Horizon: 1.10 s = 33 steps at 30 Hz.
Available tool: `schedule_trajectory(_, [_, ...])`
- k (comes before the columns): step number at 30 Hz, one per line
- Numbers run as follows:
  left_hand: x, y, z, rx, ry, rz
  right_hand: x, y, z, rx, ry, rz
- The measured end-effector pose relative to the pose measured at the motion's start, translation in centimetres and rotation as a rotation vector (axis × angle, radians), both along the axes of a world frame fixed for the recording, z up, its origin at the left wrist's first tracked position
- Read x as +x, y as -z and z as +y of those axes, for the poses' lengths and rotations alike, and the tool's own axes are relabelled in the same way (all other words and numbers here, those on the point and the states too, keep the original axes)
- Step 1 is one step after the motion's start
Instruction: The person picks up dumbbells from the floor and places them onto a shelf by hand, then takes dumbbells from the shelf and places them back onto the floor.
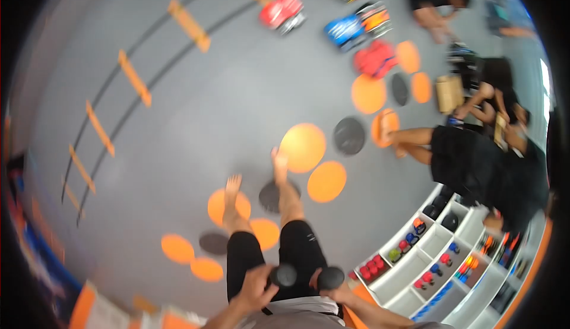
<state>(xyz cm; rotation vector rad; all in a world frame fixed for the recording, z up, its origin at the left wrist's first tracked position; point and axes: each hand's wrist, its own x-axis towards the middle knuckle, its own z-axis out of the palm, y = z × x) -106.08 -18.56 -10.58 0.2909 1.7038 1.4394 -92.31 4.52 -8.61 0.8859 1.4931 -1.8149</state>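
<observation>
Legible text, numbers, brands, signs: none. One small pale mark (310, 235) on the wearer's black shorts (298, 252), near the right-leg hem; too blurred to read, lettering or logo not determinable.

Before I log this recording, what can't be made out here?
Left hand and right hand: head view, partly hidden by black, round-headed weights.
Red rounded bundle: head view, blurred; any print unreadable.
Small coloured items in the white compartmented shelf unit: head view, too small and blurred to identify.
</observation>
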Motion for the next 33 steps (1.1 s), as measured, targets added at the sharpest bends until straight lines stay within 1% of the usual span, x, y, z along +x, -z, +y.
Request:
schedule_trajectory(1, [0.9,-3.8,-0.2,-0.021,0.043,-0.015,2.0,-3.3,-1.4,0.112,0.028,0.066])
schedule_trajectory(2, [1.4,-6.6,-0.8,0.055,0.111,0.047,4.2,-5.6,-2.6,0.244,-0.009,0.065])
schedule_trajectory(4, [2.9,-11.0,-2.9,-0.014,0.253,0.109,3.3,-12.7,-6.3,0.33,0.151,0.024])
schedule_trajectory(5, [2.9,-13.4,-3.5,0.035,0.276,0.081,4.7,-14.0,-8.9,0.321,0.283,0.079])
schedule_trajectory(6, [3.2,-14.5,-4.4,0.086,0.369,0.138,5.2,-14.5,-10.2,0.323,0.417,0.157])
schedule_trajectory(7, [3.9,-14.0,-5.7,0.097,0.373,0.237,5.8,-15.2,-11.7,0.355,0.523,0.139])
schedule_trajectory(8, [3.7,-13.4,-7.2,0.117,0.391,0.333,6.4,-15.2,-12.7,0.399,0.519,0.287])
schedule_trajectory(10, [4.8,-14.6,-9.7,-0.018,0.334,0.286,7.5,-18.8,-13.3,0.487,0.534,0.311])
schedule_trajectory(12, [3.2,-14.9,-11.1,-0.069,0.498,0.447,8.9,-18.7,-13.9,1.009,0.59,0.556])
schedule_trajectory(13, [2.5,-16.6,-11.4,-0.049,0.581,0.489,9.4,-21.4,-14.3,0.855,0.665,0.442])
schedule_trajectory(15, [3.6,-20.5,-10.3,-0.105,0.606,0.195,11.7,-22.1,-14.4,0.803,0.783,0.386])
schedule_trajectory(16, [5.3,-21.2,-9.7,-0.044,0.499,0.209,13.3,-22.5,-14.4,0.753,0.858,0.365])
schedule_trajectory(20, [9.3,-22.8,-4.0,-0.084,0.677,0.312,20.2,-20.8,-12.9,0.712,1.102,0.376])
schedule_trajectory(23, [12.8,-22.4,-0.3,-0.132,0.82,0.38,27.5,-18.2,-12.4,0.689,1.118,0.116])
schedule_trajectory(24, [13.9,-22.4,1.0,-0.151,0.856,0.402,30.2,-27.0,-12.7,0.632,1.157,-0.003])
schedule_trajectory(26, [18.1,-22.3,3.8,-0.185,0.924,0.425,35.9,-20.8,-12.1,0.683,1.182,-0.093])
schedule_trajectory(27, [20.0,-21.7,5.6,-0.178,0.938,0.426,38.7,-20.0,-12.1,0.687,1.196,-0.098])
schedule_trajectory(28, [22.1,-20.5,7.9,-0.188,0.947,0.416,41.7,-19.1,-12.1,0.664,1.273,-0.097])
schedule_trajectory(29, [24.2,-19.0,10.2,-0.202,0.954,0.404,44.3,-18.7,-11.9,0.637,1.347,-0.096])
schedule_trajectory(30, [26.1,-18.3,11.8,-0.228,0.962,0.394,46.3,-20.0,-11.8,0.628,1.355,-0.103])
schedule_trajectory(32, [30.9,-17.3,15.2,-0.137,1.017,0.345,50.7,-22.6,-11.6,0.549,1.538,-0.096])
schedule_trajectory(33, [33.2,-17.0,16.8,-0.123,1.039,0.315,52.5,-22.1,-11.3,0.556,1.537,-0.141])
